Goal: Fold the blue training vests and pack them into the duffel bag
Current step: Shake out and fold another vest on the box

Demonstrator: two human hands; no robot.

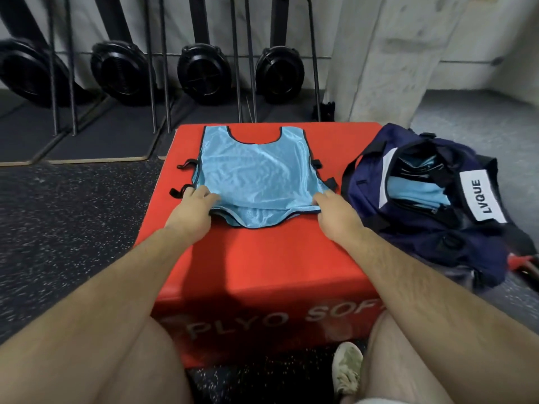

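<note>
At the near edge of a blue vest point(256, 170), the person's left hand point(191, 209) and right hand point(335, 214) each pinch a corner of the fabric. Their fingers are curled over the hem, one hand at either side. The vest lies flat on top of a red box point(262, 272), with its neck opening at the far end. A second layer of fabric peeks out just below the gripped hem. Short black straps point(182, 177) stick out from both sides of the vest.

This looks like the start of a fold. To do it well, both corners should rise together and travel toward the neck edge at the same pace, because the shiny mesh looks slippery and one lagging hand would skew the hem. The straps are best tucked inward before the next fold so they do not dangle. A flat palm pressed along the new crease should help it hold.

To the right of the box, a dark blue duffel bag point(423, 243) sits unzipped on the floor point(73, 228). Several folded vests point(417, 191) are already inside it, so the finished bundle should be kept small enough to fit beside them. Black exercise machines point(204, 74) stand along the far wall.
</note>
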